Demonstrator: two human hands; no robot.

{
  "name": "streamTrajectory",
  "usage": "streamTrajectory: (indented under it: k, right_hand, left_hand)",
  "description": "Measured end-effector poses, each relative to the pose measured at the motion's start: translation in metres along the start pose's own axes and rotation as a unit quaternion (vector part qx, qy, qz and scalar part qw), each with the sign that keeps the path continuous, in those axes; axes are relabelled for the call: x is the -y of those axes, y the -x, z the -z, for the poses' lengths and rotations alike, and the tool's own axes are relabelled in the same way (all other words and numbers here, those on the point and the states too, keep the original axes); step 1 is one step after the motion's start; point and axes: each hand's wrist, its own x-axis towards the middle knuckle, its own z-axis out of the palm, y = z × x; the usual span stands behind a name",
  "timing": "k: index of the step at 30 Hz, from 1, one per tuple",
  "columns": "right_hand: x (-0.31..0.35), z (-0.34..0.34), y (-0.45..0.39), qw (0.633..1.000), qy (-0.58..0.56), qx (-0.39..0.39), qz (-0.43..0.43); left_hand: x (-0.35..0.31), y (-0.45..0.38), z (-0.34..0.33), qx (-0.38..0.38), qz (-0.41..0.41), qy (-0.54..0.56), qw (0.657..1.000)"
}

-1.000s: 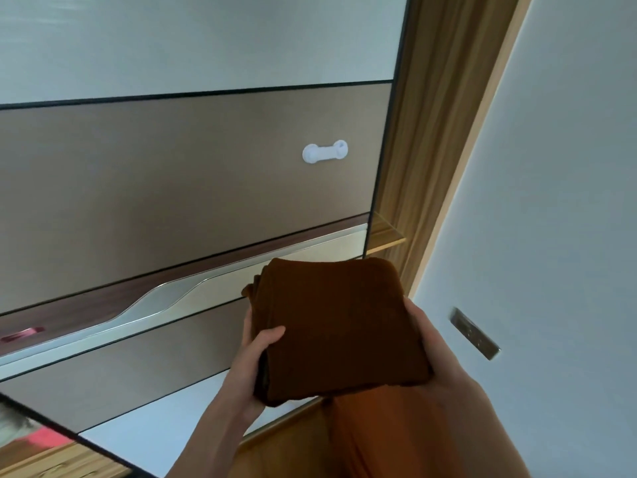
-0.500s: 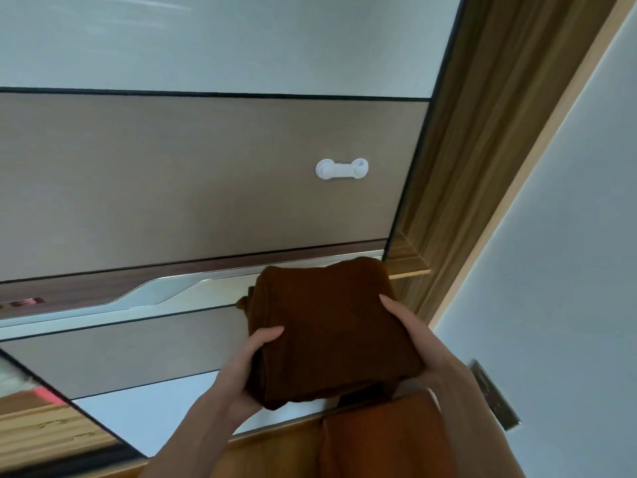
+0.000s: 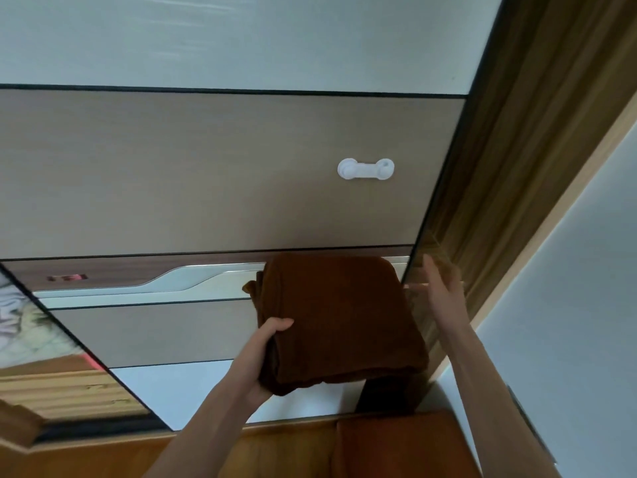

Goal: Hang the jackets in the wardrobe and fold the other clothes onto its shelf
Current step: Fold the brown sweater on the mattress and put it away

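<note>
1. Right hand (image 3: 444,291) has come off the folded brown garment (image 3: 339,322) since half a second ago; it was flat on the right edge then, now it sits just beside the garment's upper right corner, not gripping it.
2. Right hand fingers are straight and loose, pointing up toward the edge of the sliding door (image 3: 224,174) and the wooden wardrobe frame (image 3: 510,188); contact with the door edge cannot be told, fingers are motion-blurred.
3. Left hand (image 3: 265,357) grips the garment at its lower left corner, thumb on top, other fingers hidden beneath.
4. Hands are apart, garment between them, carried by the left hand alone.
5. Garment is a thick folded stack, held up in front of the door's lower half, overlapping the long silver recessed handle (image 3: 165,281); not on any shelf.
6. Garment has shifted slightly right and up in view compared with before, closer to the door's right edge.
7. White plastic latch (image 3: 366,169) sits on the door's brown panel, above the garment, well apart from it.
8. Orange-brown fabric (image 3: 406,446) shows at bottom, below the garment, partly behind the right forearm.
9. Mirror panel (image 3: 51,357) at lower left reflects blurry room contents.
10. White wall (image 3: 568,270) at right with a metal plate (image 3: 531,429) low on it.
</note>
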Motion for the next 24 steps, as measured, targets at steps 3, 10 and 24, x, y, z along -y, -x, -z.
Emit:
streamTrajectory:
  k: [3,10,24]
  right_hand:
    - [0.023,-0.006,-0.031,0.993,0.000,-0.063,0.102]
    - [0.046,-0.037,-0.114,0.995,-0.088,-0.008,0.047]
    - [0.034,-0.073,-0.103,0.995,-0.075,0.058,0.032]
  left_hand:
    - [0.001,0.000,0.005,-0.010,0.004,-0.012,1.000]
    - [0.005,-0.006,0.024,-0.034,0.031,0.001,0.999]
    - [-0.014,-0.012,0.041,-0.038,-0.007,0.020,0.999]
